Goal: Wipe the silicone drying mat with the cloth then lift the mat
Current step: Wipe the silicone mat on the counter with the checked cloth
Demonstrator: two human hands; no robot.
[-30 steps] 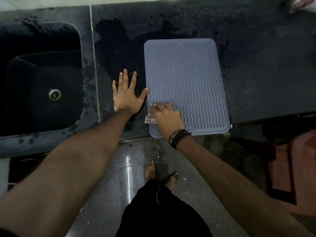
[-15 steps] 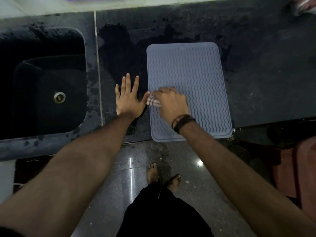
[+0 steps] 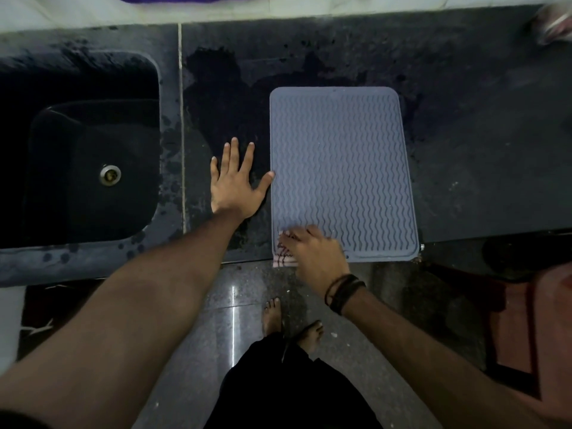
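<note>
Right hand [image 3: 312, 252] presses down on the cloth [image 3: 283, 253], fingers curled over it at the near left corner of the silicone drying mat [image 3: 340, 168]; the cloth, pale with dark red stripes, shows at the fingertips and hangs a little past the desk's front edge. A dark band wraps that wrist. The mat, grey-blue with wavy ridges, lies flat on the dark desk [image 3: 479, 150], its near edge level with the desk's front edge. Left hand [image 3: 235, 184] lies flat and spread on the desk just beside the mat — palm down, holding nothing, thumb tip touching the mat's left edge. Wet patches darken the desk around the mat. Farther left, past a pale seam, sits a dark sink [image 3: 93, 168] with a metal drain [image 3: 110, 174]. Below the desk's edge — a glossy floor [image 3: 198, 335] and the person's bare feet [image 3: 291, 323].
</note>
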